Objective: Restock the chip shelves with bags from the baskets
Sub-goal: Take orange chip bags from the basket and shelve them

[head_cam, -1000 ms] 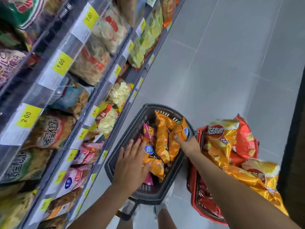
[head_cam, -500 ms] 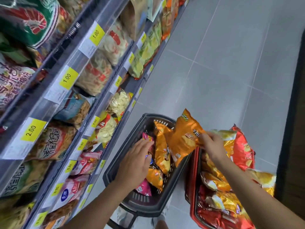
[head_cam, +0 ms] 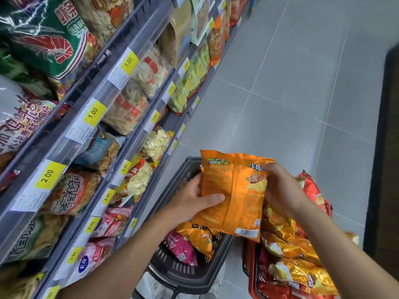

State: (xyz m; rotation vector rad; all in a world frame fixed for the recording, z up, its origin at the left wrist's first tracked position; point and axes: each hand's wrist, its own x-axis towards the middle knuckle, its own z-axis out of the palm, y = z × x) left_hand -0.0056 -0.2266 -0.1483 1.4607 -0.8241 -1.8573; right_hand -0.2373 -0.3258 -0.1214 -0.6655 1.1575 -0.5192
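While the orange bag (head_cam: 233, 190) is gripped by left hand (head_cam: 194, 198) and right hand (head_cam: 282, 190) over the black basket (head_cam: 190, 279), a place on the shelves (head_cam: 64, 152) must probably be chosen next.

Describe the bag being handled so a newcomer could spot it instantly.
On the floor beside the shelves stand a black basket and a red basket. Above them, the left hand and right hand grip one orange bag. Unlike the bags below, it is held clear, back seam and barcode facing the camera.
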